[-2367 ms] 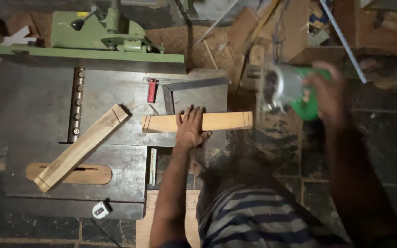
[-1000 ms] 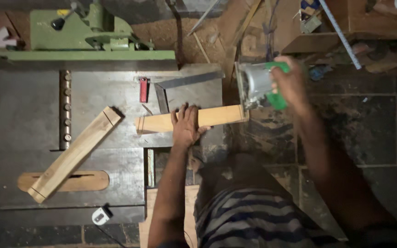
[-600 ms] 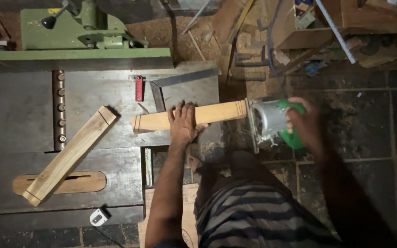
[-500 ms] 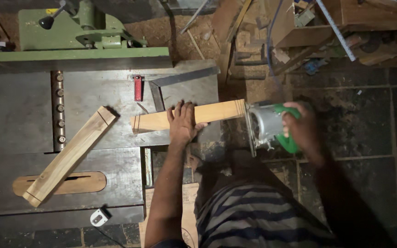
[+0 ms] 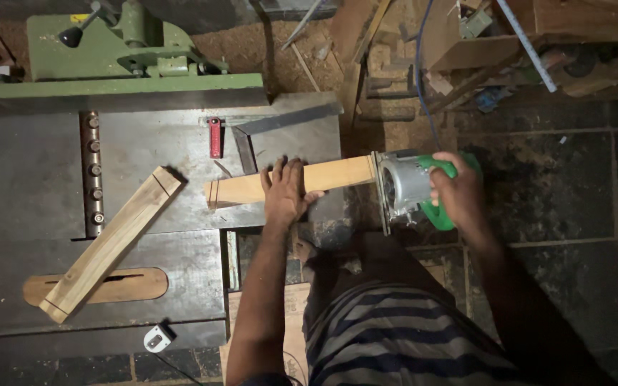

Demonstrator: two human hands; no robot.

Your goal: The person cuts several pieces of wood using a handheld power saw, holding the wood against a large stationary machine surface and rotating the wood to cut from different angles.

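Left hand (image 5: 286, 191) flat on plank (image 5: 291, 181), right hand (image 5: 459, 196) gripping green saw (image 5: 413, 189); square (image 5: 280, 125) behind.

Your left hand (image 5: 285, 191) pins the short board (image 5: 291, 181), blocking its middle; the power saw (image 5: 413, 189) closes its right end. Bare tabletop (image 5: 30, 179) lies left, past the slanted plank (image 5: 112, 243).

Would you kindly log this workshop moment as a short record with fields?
Left hand: left hand pressed flat on the wooden plank
Right hand: right hand grips the green power saw
Saw position: at the plank's right end, which overhangs the saw table
Nearby: second plank lying diagonally; metal square with red handle
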